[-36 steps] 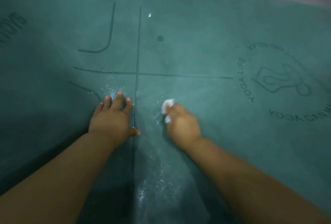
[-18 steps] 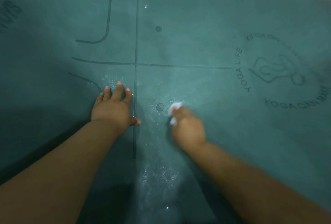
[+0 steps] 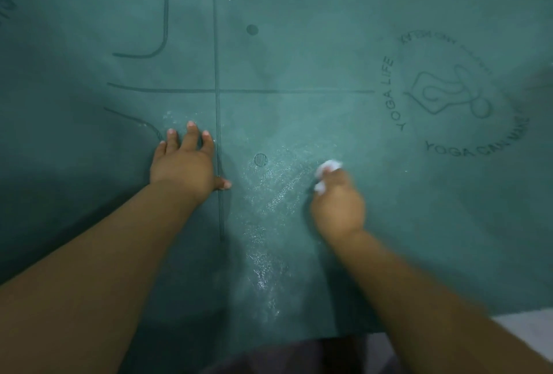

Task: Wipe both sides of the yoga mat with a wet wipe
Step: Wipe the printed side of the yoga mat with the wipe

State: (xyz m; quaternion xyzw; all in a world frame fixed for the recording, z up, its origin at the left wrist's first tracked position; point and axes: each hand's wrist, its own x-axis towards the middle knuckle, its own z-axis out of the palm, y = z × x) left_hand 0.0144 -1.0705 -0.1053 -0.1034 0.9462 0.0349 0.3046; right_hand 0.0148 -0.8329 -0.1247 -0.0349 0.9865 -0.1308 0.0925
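While spread flat on the floor and filling nearly the whole view, yoga mat (image 3: 329, 44): teal, printed with alignment lines and a round logo (image 3: 454, 98). Left hand (image 3: 184, 164) just left of the mat's long centre line, fingers spread and pressing flat, grip empty. Right hand (image 3: 338, 203) between the centre line and the logo, fingers curled round a bunched white wet wipe (image 3: 327, 168), pressing it to the mat surface. Wet sheen visible between the hands and toward the near edge; area around the logo looks dry, so probably still to be wiped. Likely handling: mat soft, flexible and light, grippy when dry but slicker where damp; liable to creep or ripple under a stroke unless pinned. Best taken at an edge or corner for flipping to the underside. Near edge close to the body, bare floor (image 3: 526, 331) at lower right beyond it; far edge barely in view at the top; ample room toward the logo.
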